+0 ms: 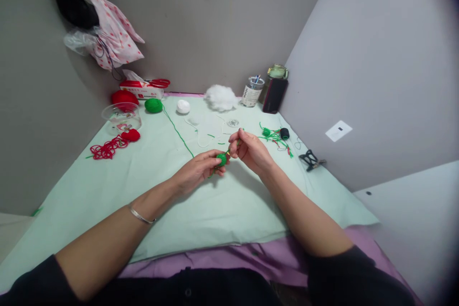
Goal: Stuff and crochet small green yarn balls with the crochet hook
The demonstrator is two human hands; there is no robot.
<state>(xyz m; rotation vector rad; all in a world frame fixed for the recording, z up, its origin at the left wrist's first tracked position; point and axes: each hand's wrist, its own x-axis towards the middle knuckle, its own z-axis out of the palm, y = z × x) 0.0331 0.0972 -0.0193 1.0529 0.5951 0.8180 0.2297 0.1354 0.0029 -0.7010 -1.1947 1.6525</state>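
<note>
Near the middle of the table, my left hand (201, 167) pinches a small rounded green crochet piece (221, 159) between thumb and fingers. My right hand (251, 149) is closed just to the right and above it, on a thin crochet hook (228, 152) whose golden tip reaches the piece. Most of the hook is hidden by the fingers. A green strand runs from a green yarn ball (153, 105) down to my left hand. Short green yarn snippets (211, 136) and a white thread lie beyond the hands.
Along the back are a white yarn ball (183, 106), fluffy stuffing (221, 97), a pen jar (252, 92) and a dark phone (275, 96). At left are red yarn (109, 147), a clear plastic tub (124, 117) and red scissors (159, 83). A black claw clip (311, 159) lies right.
</note>
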